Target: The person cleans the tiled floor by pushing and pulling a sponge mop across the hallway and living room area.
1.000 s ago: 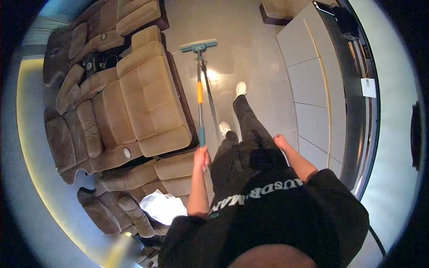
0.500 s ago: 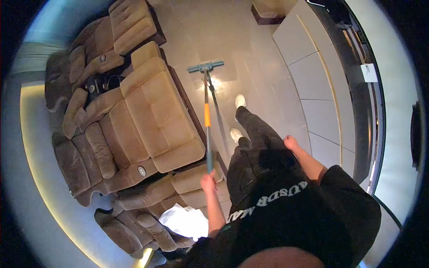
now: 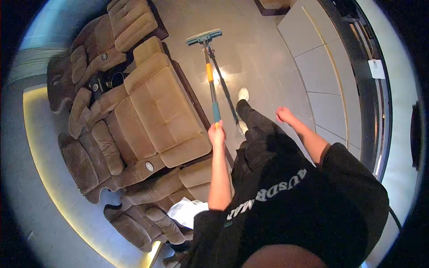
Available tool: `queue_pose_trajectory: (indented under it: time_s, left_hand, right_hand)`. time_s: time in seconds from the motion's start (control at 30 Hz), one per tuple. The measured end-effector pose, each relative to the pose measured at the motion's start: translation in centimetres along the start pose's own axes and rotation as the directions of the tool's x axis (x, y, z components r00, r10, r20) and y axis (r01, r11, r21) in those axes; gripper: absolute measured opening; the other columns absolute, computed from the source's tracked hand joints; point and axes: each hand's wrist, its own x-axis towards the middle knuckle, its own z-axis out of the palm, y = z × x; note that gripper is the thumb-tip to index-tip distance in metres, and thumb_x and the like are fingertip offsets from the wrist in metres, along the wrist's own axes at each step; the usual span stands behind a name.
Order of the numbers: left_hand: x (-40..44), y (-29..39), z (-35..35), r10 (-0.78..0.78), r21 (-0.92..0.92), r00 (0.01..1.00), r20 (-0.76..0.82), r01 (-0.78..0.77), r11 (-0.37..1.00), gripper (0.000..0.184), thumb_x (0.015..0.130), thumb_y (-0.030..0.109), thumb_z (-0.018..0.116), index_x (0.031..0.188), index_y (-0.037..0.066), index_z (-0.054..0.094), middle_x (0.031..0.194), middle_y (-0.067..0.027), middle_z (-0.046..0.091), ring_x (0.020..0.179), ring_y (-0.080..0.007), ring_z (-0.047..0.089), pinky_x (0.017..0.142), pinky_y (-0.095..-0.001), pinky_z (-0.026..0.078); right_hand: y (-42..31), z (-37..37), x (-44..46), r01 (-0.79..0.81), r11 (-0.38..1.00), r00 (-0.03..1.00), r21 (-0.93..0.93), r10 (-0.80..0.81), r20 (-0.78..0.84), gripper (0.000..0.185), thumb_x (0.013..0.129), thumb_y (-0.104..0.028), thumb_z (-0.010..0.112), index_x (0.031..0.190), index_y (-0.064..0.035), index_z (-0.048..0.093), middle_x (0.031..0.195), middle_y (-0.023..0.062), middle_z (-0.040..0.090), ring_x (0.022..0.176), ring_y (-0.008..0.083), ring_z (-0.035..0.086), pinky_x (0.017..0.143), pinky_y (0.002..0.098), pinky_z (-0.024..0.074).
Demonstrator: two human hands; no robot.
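Observation:
My left hand [image 3: 217, 132] is closed round the end of a long mop handle. The mop [image 3: 215, 96] has a grey pole, an orange band and a teal grip, and reaches forward over the tiled floor. Its wide teal head [image 3: 203, 37] lies far ahead; I cannot tell whether it presses on the tiles. Out to the side, my right hand [image 3: 284, 115] hangs in the air with its fingers curled in, and no object shows in it. My white shoes [image 3: 243, 94] are between the mop and the cabinets.
Brown recliner seats [image 3: 154, 107] line the left, one footrest extended close to the mop pole. A white cloth or bag [image 3: 187, 211] lies on the nearest seat. Pale low cabinets [image 3: 322, 73] run along the right. A brown upholstered piece [image 3: 273, 6] stands at the far end.
The mop head has slid forward, away from me, and my left hand has moved forward with the handle. My right hand has swung forward too. My rear foot now shows farther forward.

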Motion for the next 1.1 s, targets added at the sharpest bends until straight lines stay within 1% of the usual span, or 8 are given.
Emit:
queue_pose_trajectory:
  time_s: [0.23,0.43,0.5,0.57,0.6,0.67,0.83,1.1]
  left_hand:
    - [-14.2,-8.5,-5.7,-0.096,0.12,0.995,-0.017,0.097,0.988,0.015,0.073,0.017,0.061,0.067,0.01,0.05,0.049,0.0061,0.039,0.04,-0.0036,0.036,0.036,-0.0196,0.026]
    - [-4.7,-2.7,-3.7,-0.077,0.007,0.996,-0.04,0.077,0.997,0.023,0.068,0.011,0.06,0.053,0.011,0.043,0.044,0.0046,0.038,0.033,-0.0061,0.033,0.029,-0.0219,0.023]
    - [1.7,-1.0,-2.2,-0.03,0.005,0.999,0.043,0.03,1.0,0.009,0.074,0.01,0.051,0.066,0.008,0.05,0.047,0.0036,0.041,0.037,-0.0058,0.037,0.031,-0.0189,0.026]
    - [8.5,0.1,0.7,-0.024,0.009,0.999,0.032,0.024,1.0,0.015,0.076,0.012,0.045,0.063,0.007,0.05,0.045,0.0018,0.04,0.035,-0.0087,0.038,0.029,-0.0233,0.027]
    - [10.9,0.7,2.6,0.014,-0.069,0.998,0.061,-0.009,0.998,0.014,0.075,0.011,0.047,0.062,0.006,0.049,0.045,0.0014,0.04,0.033,-0.0092,0.036,0.029,-0.0242,0.026]
    - [12.8,2.6,5.5,-0.004,-0.014,0.991,0.133,0.006,1.0,0.009,0.072,0.009,0.052,0.065,0.005,0.048,0.045,0.0007,0.04,0.033,-0.0095,0.034,0.03,-0.0245,0.023]
    - [13.2,-1.9,7.7,-0.135,0.018,0.966,0.219,0.135,0.991,0.01,0.074,0.011,0.052,0.069,0.007,0.044,0.044,-0.0007,0.04,0.033,-0.0103,0.037,0.029,-0.0238,0.024]
    - [1.0,-16.7,-4.0,-0.143,0.036,0.953,0.266,0.138,0.99,0.013,0.074,0.012,0.052,0.078,0.013,0.039,0.05,0.002,0.038,0.035,-0.0084,0.035,0.028,-0.0222,0.026]
  right_hand:
    - [-3.7,-1.2,-5.8,0.119,0.915,0.991,0.385,-0.136,0.016,0.012,0.077,-0.016,0.048,0.072,-0.0059,0.05,0.053,0.0017,0.048,0.043,0.0097,0.043,0.037,0.023,0.0329]
    - [13.3,-2.4,-15.4,0.176,0.719,0.984,0.672,-0.115,-0.134,0.014,0.071,-0.016,0.051,0.06,-0.0064,0.05,0.05,0.0036,0.047,0.043,0.0117,0.045,0.038,0.0246,0.0346]
    - [14.6,-2.0,-19.6,-0.323,0.8,0.887,0.506,0.442,-0.134,0.018,0.069,-0.018,0.053,0.056,-0.0068,0.049,0.051,0.0043,0.047,0.046,0.0141,0.047,0.041,0.027,0.037]
    - [18.9,-0.3,-22.9,0.161,0.971,0.919,-0.177,-0.213,-0.332,0.019,0.07,-0.018,0.052,0.056,-0.0055,0.049,0.052,0.0046,0.047,0.05,0.0164,0.049,0.044,0.029,0.039]
    - [21.3,-0.2,-24.2,0.349,0.77,0.819,-0.534,-0.528,-0.226,0.02,0.07,-0.018,0.052,0.056,-0.0048,0.05,0.053,0.0047,0.047,0.051,0.0175,0.049,0.045,0.0301,0.0399]
    - [23.8,1.9,-25.6,0.061,0.992,0.89,0.112,-0.003,-0.457,0.02,0.069,-0.022,0.053,0.061,-0.003,0.054,0.058,0.0095,0.053,0.057,0.0212,0.052,0.051,0.0344,0.0421]
    - [21.5,2.0,-27.7,-0.256,0.95,0.883,-0.177,0.155,-0.442,0.028,0.066,-0.025,0.048,0.076,0.0006,0.056,0.076,0.0222,0.056,0.073,0.0333,0.056,0.067,0.0383,0.0429]
    - [17.4,5.0,-24.4,-0.065,0.91,0.945,-0.41,-0.077,-0.319,0.02,0.07,-0.019,0.045,0.074,-0.0008,0.054,0.07,0.0163,0.056,0.065,0.0279,0.053,0.058,0.0354,0.0421]
